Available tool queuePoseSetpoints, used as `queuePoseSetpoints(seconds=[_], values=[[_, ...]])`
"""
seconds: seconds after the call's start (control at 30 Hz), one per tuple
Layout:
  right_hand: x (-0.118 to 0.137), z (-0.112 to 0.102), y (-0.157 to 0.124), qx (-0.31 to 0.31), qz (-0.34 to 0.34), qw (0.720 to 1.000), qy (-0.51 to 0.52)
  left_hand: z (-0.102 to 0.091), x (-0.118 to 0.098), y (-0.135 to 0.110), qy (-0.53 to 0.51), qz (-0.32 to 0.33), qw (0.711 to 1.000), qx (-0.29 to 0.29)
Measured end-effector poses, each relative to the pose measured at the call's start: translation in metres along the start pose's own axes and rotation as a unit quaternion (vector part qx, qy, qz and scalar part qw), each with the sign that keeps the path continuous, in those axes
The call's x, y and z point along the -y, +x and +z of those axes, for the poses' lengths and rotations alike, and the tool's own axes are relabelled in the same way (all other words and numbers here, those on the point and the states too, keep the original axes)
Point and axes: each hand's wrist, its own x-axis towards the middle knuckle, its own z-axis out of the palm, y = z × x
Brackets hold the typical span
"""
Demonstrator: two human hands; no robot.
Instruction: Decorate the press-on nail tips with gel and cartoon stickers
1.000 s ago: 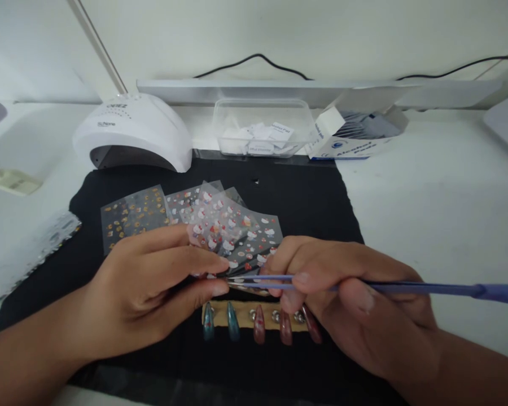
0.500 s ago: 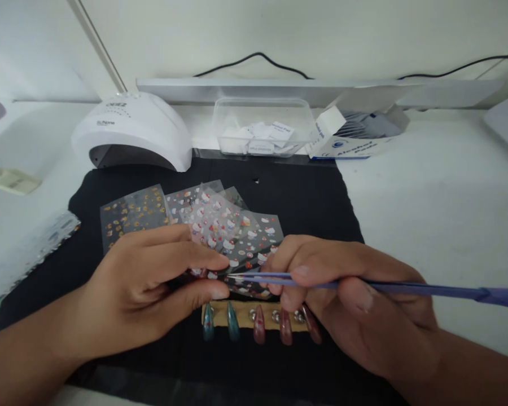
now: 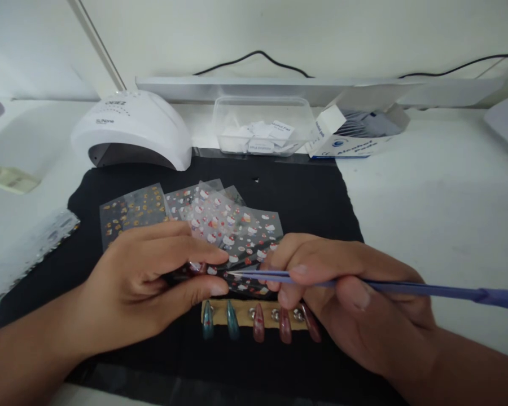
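My left hand [image 3: 148,282] is curled, with thumb and index fingertips a little apart. Among its fingers shows a glossy reddish piece that looks like a press-on nail [image 3: 197,267], mostly hidden. My right hand [image 3: 342,293] is closed around purple tweezers [image 3: 415,289]; their pale tips point left into the gap between my left thumb and index finger. Whether the tips hold anything is too small to tell. Beneath both hands lie clear sticker sheets [image 3: 254,231] with cat figures. Just nearer, green and reddish press-on nails [image 3: 259,324] stand on a tan strip [image 3: 243,316].
A black mat [image 3: 305,192] covers the work area. Behind it stand a white nail lamp [image 3: 131,124], a clear tray [image 3: 262,104] with sachets, and an alcohol pad box [image 3: 347,148]. A small bottle [image 3: 12,179] and a shiny silvery packet [image 3: 34,254] lie at left.
The tweezer tips have come closer together and shifted slightly left. More of the reddish piece shows among my left fingers. Otherwise both hands stay nearly in place.
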Motion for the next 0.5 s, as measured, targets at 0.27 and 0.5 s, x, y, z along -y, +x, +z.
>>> queuePoseSetpoints(seconds=[0.27,0.5], values=[[-0.0025,-0.0010,0.0019,-0.008,-0.004,1.000,-0.016,0.0016,0.0006,-0.0006,-0.027,-0.027,0.999,-0.022],[-0.0007,0.0003,0.0024,-0.009,-0.006,1.000,0.000,0.0002,-0.0025,0.0006,-0.061,-0.072,0.995,-0.033]])
